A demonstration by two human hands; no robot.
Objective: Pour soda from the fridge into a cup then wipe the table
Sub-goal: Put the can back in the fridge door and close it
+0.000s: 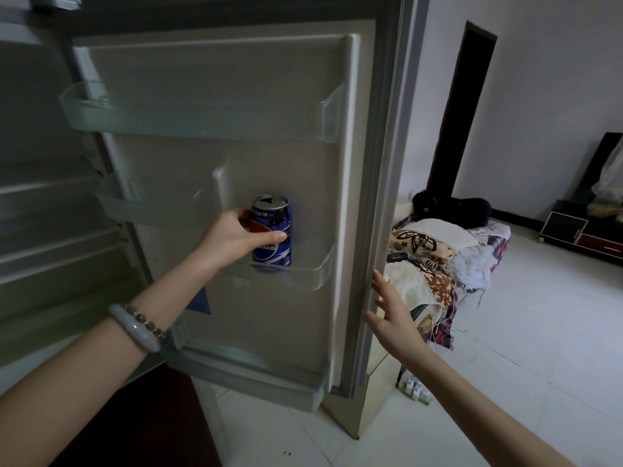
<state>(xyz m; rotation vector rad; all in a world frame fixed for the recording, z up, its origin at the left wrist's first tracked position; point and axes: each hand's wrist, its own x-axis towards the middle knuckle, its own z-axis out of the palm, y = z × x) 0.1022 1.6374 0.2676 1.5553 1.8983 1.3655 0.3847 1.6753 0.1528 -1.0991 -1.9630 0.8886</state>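
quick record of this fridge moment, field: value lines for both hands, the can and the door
left hand: grips the soda can
soda can: blue, upright, base in a door shelf
right hand: fingers straight, beside the door's outer edge, contact unclear
fridge door: open

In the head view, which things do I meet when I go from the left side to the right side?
fridge shelves → bracelet → left hand → soda can → right hand → patterned cloths → low black cabinet
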